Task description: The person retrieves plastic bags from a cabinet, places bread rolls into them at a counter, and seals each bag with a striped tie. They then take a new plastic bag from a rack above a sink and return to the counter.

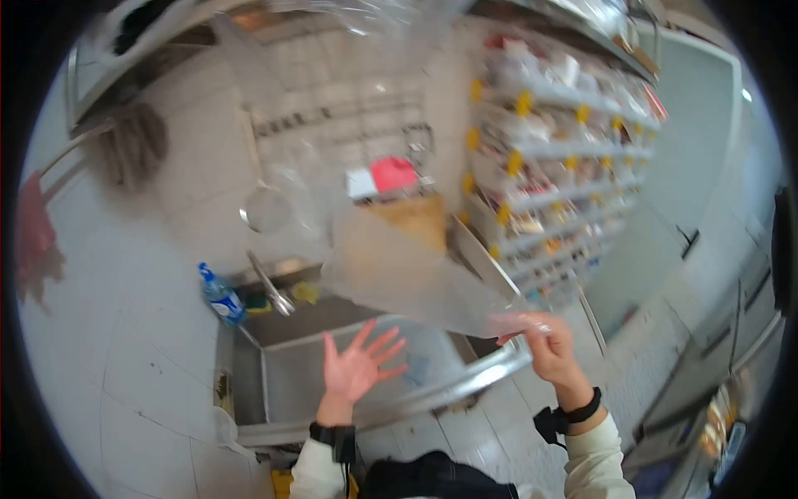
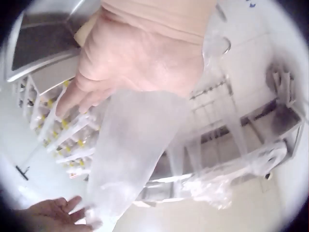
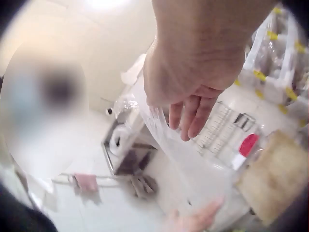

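Note:
A translucent plastic bag [image 1: 407, 279] stretches out above the sink, its right end pinched by the right hand [image 1: 550, 348]. The left hand [image 1: 353, 374] is spread over the sink with straight fingers, apart from the bag in the head view. In the left wrist view the bag [image 2: 130, 145] hangs beyond the left hand [image 2: 140, 58], and the right hand [image 2: 58, 215] is at its lower end. The right wrist view has the bag [image 3: 188, 164] running down from the right hand [image 3: 193, 72]; the thumb's grip is hidden there.
A steel sink [image 1: 291, 399] with a faucet [image 1: 270, 287] lies below the hands. A blue bottle [image 1: 221, 295] stands at its left corner. Behind are a wooden board [image 1: 416, 220], a red item [image 1: 393, 174] and a strainer [image 1: 266, 209]. Shelves of packages [image 1: 565, 151] stand at right.

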Tool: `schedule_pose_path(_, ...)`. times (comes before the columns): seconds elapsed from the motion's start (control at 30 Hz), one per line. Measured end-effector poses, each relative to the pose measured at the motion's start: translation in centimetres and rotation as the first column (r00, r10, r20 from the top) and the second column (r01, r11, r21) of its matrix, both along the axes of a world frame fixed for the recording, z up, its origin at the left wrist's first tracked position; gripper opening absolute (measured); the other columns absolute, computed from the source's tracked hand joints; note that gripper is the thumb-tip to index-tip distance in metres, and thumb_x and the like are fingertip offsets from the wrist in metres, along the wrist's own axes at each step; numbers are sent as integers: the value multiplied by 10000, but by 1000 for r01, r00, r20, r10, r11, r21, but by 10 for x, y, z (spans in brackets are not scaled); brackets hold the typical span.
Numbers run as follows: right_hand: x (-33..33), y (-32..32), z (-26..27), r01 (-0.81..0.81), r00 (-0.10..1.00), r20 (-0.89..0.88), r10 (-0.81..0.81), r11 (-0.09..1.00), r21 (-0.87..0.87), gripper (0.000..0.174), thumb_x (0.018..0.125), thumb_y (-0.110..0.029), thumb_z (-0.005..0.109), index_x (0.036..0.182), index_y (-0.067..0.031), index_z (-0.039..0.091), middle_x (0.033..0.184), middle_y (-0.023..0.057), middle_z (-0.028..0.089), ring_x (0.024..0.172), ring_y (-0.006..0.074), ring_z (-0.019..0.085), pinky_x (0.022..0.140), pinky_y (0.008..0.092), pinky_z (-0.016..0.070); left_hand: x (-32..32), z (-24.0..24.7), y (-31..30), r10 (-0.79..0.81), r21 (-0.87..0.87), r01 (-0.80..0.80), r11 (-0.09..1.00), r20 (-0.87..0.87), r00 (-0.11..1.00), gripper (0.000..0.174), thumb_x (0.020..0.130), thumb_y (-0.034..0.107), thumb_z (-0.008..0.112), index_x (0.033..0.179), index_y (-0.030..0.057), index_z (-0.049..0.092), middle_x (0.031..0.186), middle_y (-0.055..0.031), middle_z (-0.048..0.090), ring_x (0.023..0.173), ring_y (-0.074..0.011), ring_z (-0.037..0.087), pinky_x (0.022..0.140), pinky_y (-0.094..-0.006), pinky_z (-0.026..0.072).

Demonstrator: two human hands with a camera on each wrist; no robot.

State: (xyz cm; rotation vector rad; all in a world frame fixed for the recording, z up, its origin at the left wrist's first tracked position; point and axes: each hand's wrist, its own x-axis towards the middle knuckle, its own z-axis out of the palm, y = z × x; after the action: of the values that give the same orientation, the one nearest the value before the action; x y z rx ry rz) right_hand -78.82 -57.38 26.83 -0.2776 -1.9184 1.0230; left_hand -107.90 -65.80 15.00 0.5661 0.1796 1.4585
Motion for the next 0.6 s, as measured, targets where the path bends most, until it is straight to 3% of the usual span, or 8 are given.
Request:
schedule_pose_path(0.07, 36, -19, -43, 54, 976, 182, -118, 945, 324, 390, 738, 63, 461, 1070, -87, 601, 1094, 107, 599, 905, 271, 609, 783, 320, 503, 40, 0, 21, -141, 18, 141, 990, 16, 990, 755, 811, 702, 198, 1349, 187, 326, 1370, -209, 303, 1296, -402, 205, 963, -668, 196)
schedule_pose_path(0.17, 85, -68, -90, 56, 871, 420, -253, 902, 428, 389, 716, -31, 570, 1078, -173, 597, 1141, 28, 576, 977, 225, 576, 773, 314, 490, 109, -4, 34, -230, -8, 234, 972, 168, 959, 659, 859, 618, 280, 1329, 162, 357, 1323, -223, 367, 1245, -397, 314, 957, -638, 260)
schedule_pose_path(0.23, 117, -97, -124, 26, 710, 556, -431, 806, 591, 416, 692, -145, 645, 1098, -217, 584, 1178, 3, 545, 1043, 215, 537, 781, 317, 460, 151, -11, 42, 37, -93, -78, 993, -378, 925, 474, 903, 413, 431, 1278, 125, 418, 1244, -202, 461, 1147, -348, 459, 941, -529, 373)
schedule_pose_path(0.4, 198, -169, -166, 360, 378, 663, -646, 763, 537, 479, 733, -154, 637, 1196, -188, 522, 1243, 76, 492, 1092, 277, 486, 872, 368, 410, 242, -31, 40, -137, -46, 140, 989, -635, 760, 313, 862, 93, 532, 1174, 78, 511, 1042, -115, 599, 967, -208, 582, 850, -333, 459)
schedule_pose_path(0.47, 227, -198, -169, 789, 438, 545, -715, 596, 149, 532, 761, -184, 627, 1259, -120, 452, 1241, 112, 486, 1121, 308, 447, 894, 386, 394, 269, -20, 32, -45, 22, 171, 985, -926, 376, 230, 871, 97, 507, 1083, 52, 583, 1089, -82, 594, 952, -220, 574, 840, -319, 430)
schedule_pose_path(0.5, 241, -219, -162, 839, 521, 537, -663, 513, -181, 649, 799, -205, 607, 1353, -80, 294, 1297, 158, 425, 1178, 317, 404, 937, 392, 368, 281, -27, 34, 257, 317, 248, 916, -935, 246, 214, 843, 84, 521, 1037, 56, 608, 1077, -80, 596, 950, -249, 560, 844, -339, 418)
schedule_pose_path(0.57, 262, -255, -176, 517, 720, 45, -692, 492, -700, 735, 831, -205, 578, 1401, -96, 128, 1352, 182, 347, 1229, 298, 359, 952, 397, 357, 307, -33, 37, 676, 658, 468, 591, -720, 157, 277, 716, 39, 559, 975, 85, 648, 1043, -93, 593, 982, -314, 495, 893, -381, 365)
schedule_pose_path(0.6, 263, -270, -180, 478, 688, -11, -726, 464, -746, 776, 833, -236, 585, 1405, -112, 76, 1365, 189, 321, 1235, 286, 355, 940, 403, 367, 324, -31, 28, 610, 615, 496, 613, -767, 199, 332, 648, 38, 563, 959, 107, 657, 1028, -82, 580, 1030, -291, 449, 908, -380, 342)
